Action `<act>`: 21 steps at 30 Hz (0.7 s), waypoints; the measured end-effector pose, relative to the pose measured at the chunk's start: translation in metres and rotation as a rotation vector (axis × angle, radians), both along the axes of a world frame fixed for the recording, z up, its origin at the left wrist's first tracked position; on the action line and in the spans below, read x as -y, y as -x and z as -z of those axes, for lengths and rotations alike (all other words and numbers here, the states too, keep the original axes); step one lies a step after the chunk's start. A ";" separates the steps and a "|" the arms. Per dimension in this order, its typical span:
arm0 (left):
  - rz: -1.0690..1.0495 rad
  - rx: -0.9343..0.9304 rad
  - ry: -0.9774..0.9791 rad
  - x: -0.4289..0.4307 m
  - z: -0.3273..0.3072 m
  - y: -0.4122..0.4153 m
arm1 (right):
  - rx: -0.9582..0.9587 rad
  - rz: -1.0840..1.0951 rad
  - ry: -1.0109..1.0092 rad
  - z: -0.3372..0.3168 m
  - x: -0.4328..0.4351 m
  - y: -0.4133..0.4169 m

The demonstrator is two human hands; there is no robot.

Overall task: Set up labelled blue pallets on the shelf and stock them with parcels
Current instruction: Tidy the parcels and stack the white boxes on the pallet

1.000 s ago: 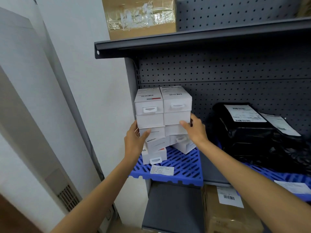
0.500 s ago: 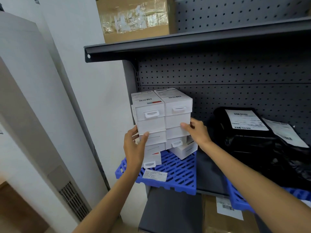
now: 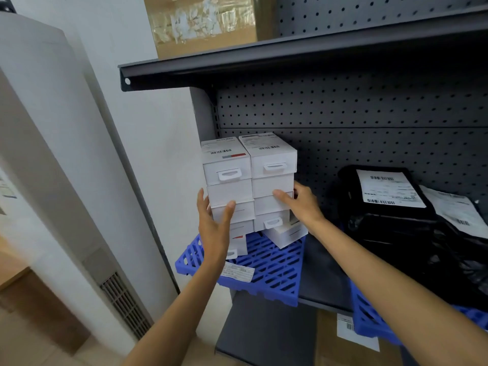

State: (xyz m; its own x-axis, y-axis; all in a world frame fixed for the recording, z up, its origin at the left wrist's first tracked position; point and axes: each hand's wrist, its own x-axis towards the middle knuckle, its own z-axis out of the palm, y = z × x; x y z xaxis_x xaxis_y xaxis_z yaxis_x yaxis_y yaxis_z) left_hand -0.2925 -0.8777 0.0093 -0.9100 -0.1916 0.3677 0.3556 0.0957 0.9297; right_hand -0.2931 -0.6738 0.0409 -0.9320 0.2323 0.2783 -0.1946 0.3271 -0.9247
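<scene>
A stack of several small white parcel boxes [image 3: 249, 178] in two columns stands on a blue slatted pallet [image 3: 274, 268] at the left end of the grey shelf. A white paper label [image 3: 237, 272] lies on the pallet's front. My left hand [image 3: 214, 223] presses the stack's left side, thumb on a box front. My right hand [image 3: 301, 204] grips the right side at the same height. One white box [image 3: 287, 233] lies skewed at the bottom right of the stack. A second blue pallet [image 3: 369, 320] at the right carries black bagged parcels [image 3: 396, 215].
The upper shelf edge [image 3: 264, 64] overhangs the stack, with a taped cardboard box [image 3: 203, 22] on it. A perforated back panel [image 3: 343, 114] closes the rear. Brown cartons [image 3: 343, 347] stand on the lower shelf. A white wall [image 3: 148, 154] borders the left side.
The hands stay clamped on the stack's sides. The boxes have squared up a little, and the view has swung left and down.
</scene>
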 end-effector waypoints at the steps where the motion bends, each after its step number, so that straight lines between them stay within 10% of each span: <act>1: -0.009 -0.016 0.025 -0.001 0.003 0.001 | -0.005 0.005 -0.002 0.001 0.000 0.001; 21: 0.004 0.099 0.014 0.001 0.009 -0.006 | 0.079 -0.196 0.263 0.017 0.011 0.000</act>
State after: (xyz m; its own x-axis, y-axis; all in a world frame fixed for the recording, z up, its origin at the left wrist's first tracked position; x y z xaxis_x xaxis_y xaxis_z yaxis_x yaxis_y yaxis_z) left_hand -0.2865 -0.8784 0.0004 -0.9428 -0.1835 0.2784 0.2621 0.1082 0.9590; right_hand -0.2930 -0.6850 0.0243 -0.9823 0.1009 0.1580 -0.1548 0.0384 -0.9872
